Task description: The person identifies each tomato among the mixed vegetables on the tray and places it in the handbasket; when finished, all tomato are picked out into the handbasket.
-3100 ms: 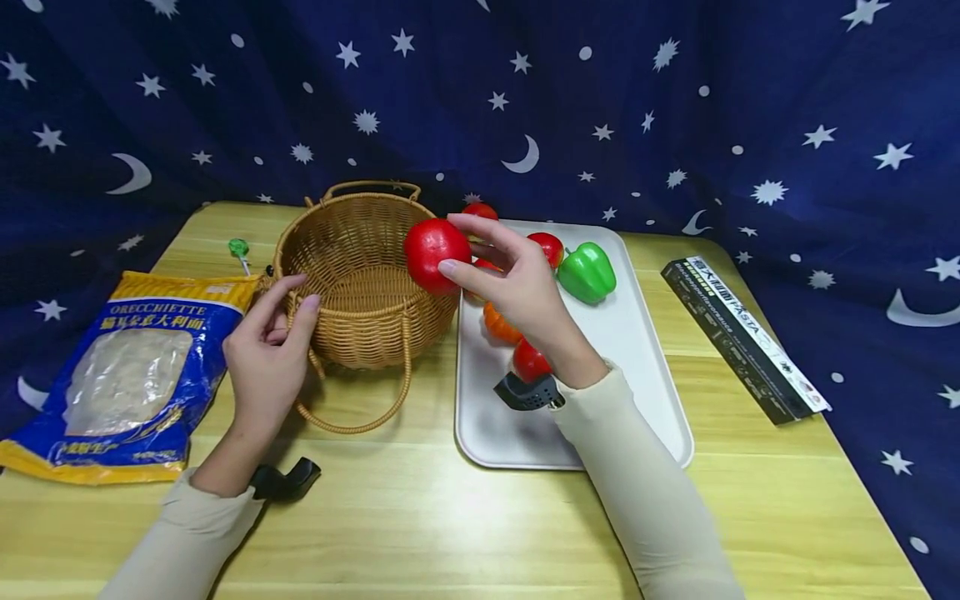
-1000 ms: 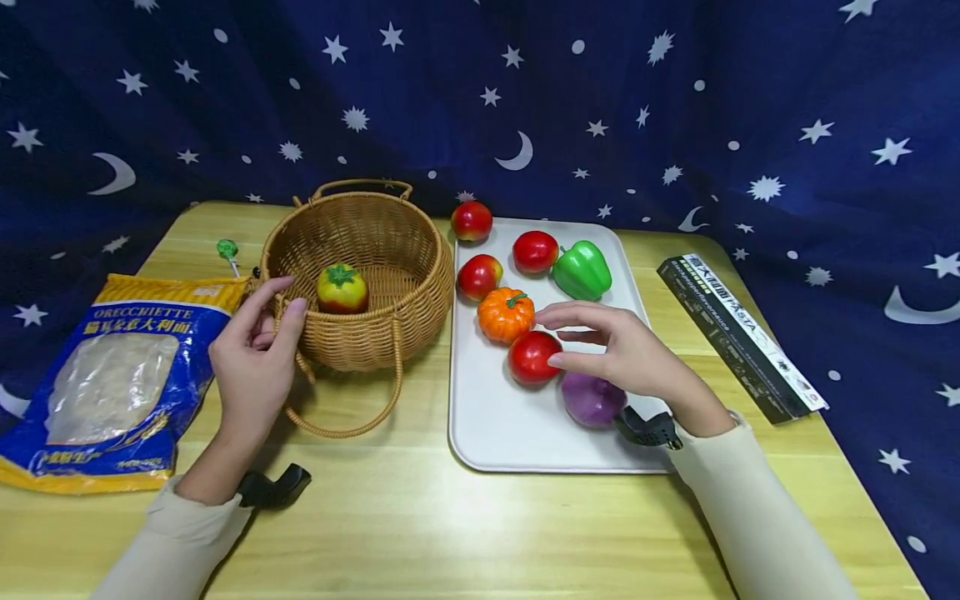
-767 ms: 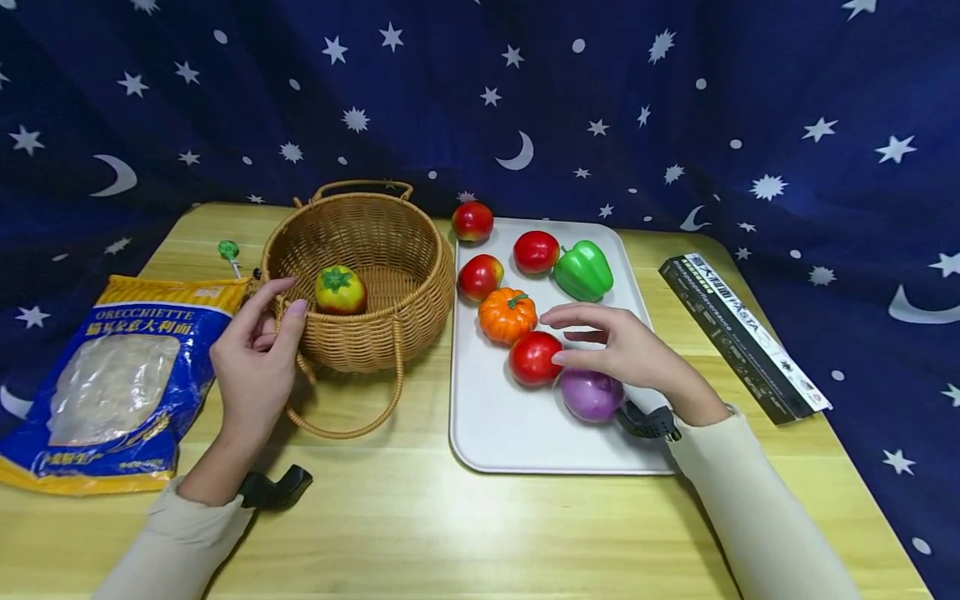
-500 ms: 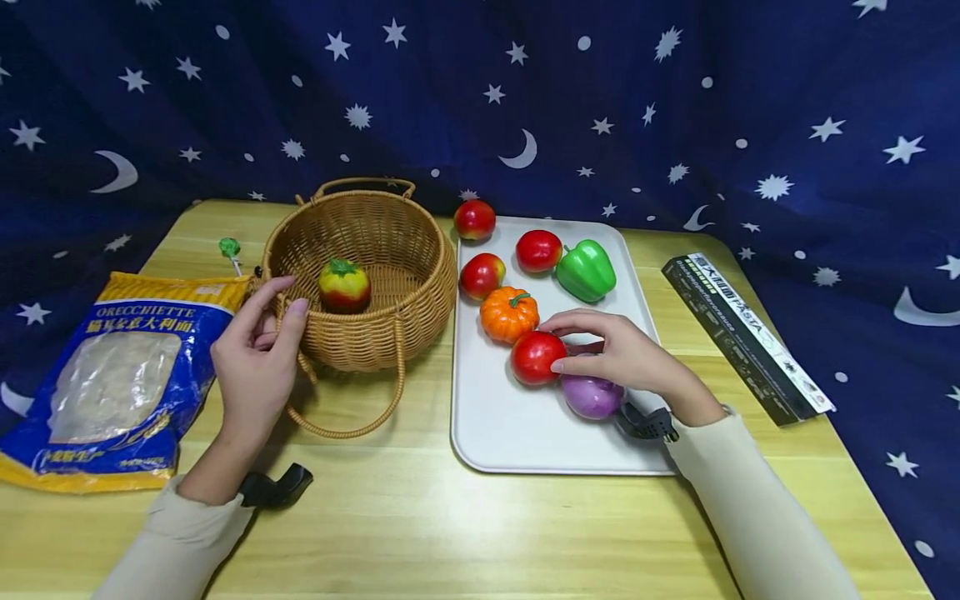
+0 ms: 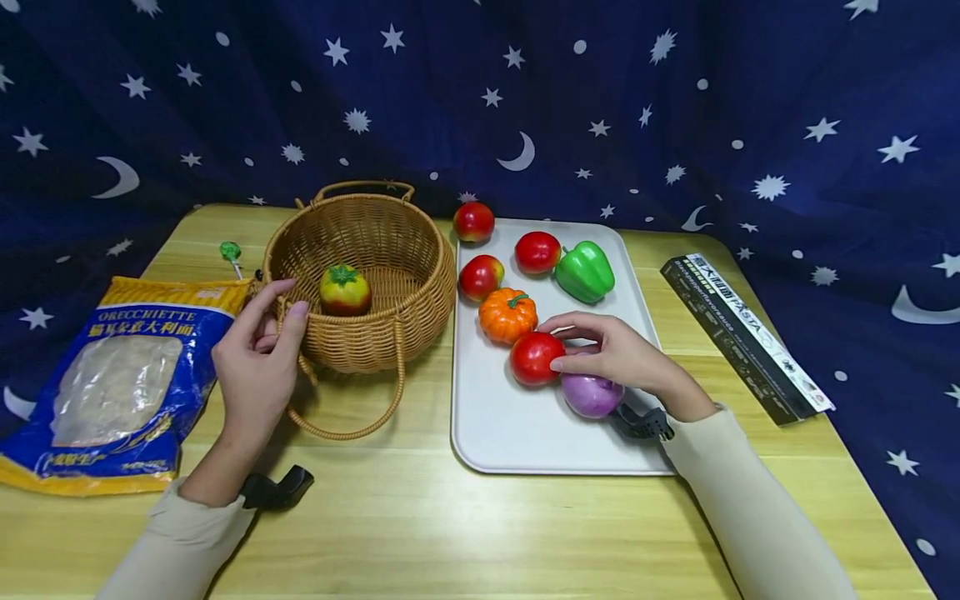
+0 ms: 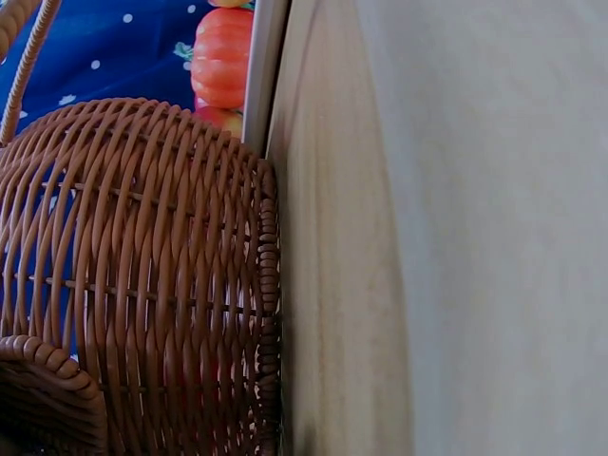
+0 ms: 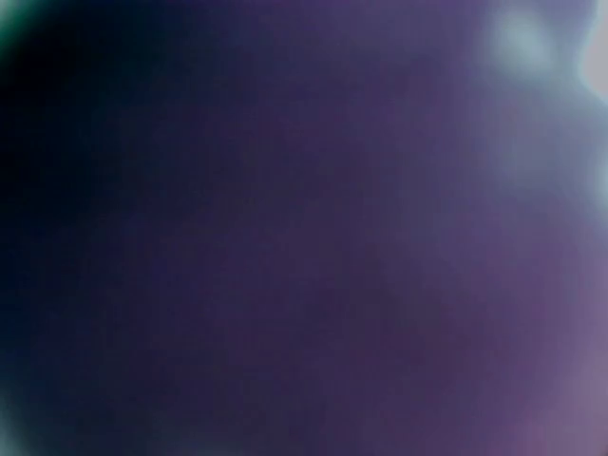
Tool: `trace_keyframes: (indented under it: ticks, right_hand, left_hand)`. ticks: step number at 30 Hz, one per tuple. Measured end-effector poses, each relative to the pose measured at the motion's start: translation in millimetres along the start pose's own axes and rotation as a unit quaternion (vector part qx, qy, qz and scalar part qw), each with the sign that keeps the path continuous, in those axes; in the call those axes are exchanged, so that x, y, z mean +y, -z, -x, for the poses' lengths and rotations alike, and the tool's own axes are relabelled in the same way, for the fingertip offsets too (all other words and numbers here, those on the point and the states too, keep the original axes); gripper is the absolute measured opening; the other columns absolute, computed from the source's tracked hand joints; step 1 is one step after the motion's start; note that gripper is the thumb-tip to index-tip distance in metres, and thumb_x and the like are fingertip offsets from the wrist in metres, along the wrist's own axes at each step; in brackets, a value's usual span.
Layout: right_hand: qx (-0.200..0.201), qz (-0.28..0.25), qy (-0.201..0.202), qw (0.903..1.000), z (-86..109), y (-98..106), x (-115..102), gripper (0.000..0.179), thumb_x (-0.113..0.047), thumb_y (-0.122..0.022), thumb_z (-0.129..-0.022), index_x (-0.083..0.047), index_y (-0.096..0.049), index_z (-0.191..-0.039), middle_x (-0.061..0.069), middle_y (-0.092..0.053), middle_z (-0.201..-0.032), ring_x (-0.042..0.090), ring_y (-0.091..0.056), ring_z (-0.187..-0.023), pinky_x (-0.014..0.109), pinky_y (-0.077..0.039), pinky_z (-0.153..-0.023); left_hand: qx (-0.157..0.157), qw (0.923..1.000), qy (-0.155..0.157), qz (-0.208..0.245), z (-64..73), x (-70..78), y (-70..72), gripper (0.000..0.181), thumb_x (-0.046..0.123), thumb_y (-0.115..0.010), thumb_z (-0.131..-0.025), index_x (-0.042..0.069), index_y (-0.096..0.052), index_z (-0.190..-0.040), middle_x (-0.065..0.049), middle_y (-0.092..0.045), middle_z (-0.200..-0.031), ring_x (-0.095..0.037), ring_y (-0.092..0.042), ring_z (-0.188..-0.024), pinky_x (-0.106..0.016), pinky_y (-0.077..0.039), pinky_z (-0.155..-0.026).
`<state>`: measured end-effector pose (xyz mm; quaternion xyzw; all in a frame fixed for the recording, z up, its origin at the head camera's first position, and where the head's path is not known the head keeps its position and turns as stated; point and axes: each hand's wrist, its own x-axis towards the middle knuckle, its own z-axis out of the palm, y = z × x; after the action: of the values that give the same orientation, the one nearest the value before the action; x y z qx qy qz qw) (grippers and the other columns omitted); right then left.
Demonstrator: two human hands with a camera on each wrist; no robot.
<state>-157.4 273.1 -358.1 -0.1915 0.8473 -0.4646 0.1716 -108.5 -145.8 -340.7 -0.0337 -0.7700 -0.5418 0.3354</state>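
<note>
My left hand (image 5: 258, 358) grips the near left rim of a round wicker basket (image 5: 367, 342), thumb and index finger at its edge. Inside the basket lies a tomato with a yellow top and green calyx (image 5: 345, 290). Over the white tray (image 5: 495, 433), my right hand (image 5: 618, 350) pinches a red tomato (image 5: 535, 359) between thumb and fingers. Under that hand sits a purple onion (image 5: 591, 395), and a small orange pumpkin (image 5: 507, 316) is just beyond the tomato. Basket weave (image 6: 142, 275) fills much of the left wrist view; the right wrist view is a dark purple blur.
Farther back on the tray are a green bell pepper (image 5: 585, 272) and several red fruits (image 5: 537, 252). A blue pasta bag (image 5: 120, 383) and a green lollipop (image 5: 230, 251) lie left of the basket. A black pasta box (image 5: 742, 337) lies right of the tray.
The right hand has let go of a red tomato, which now lies in the basket. It has moved right to the tray and closed on another tomato. The left hand stays at the rim.
</note>
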Motion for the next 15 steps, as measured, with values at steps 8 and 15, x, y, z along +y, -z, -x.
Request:
trace_keyframes:
  ticks: [8,15]
  right_hand:
    - [-0.003,-0.001,-0.004,1.0,1.0,-1.2,-1.7,0.049,-0.026,-0.084,-0.086,-0.022,-0.067,-0.132,-0.002,-0.065,-0.132,0.027,-0.059,-0.126,0.05,-0.048,-0.103]
    - [0.0,0.005,0.005,1.0,0.8,-1.1,-1.3,0.048,-0.023,-0.084,-0.087,-0.021,-0.067,-0.132,-0.001,-0.064,-0.133,0.028,-0.059,-0.126,0.049,-0.049,-0.102]
  left_hand:
    - [0.003,1.0,-0.001,0.001,0.5,0.8,-0.6,0.027,0.007,-0.069,-0.097,-0.003,-0.071,-0.122,-0.002,-0.03,-0.061,-0.005,-0.025,-0.054,-0.022,-0.02,-0.052]
    - [0.003,1.0,-0.003,-0.002,0.5,1.2,-0.1,0.027,0.008,-0.069,-0.097,-0.003,-0.071,-0.122,-0.002,-0.03,-0.062,-0.006,-0.025,-0.054,-0.022,-0.02,-0.053]
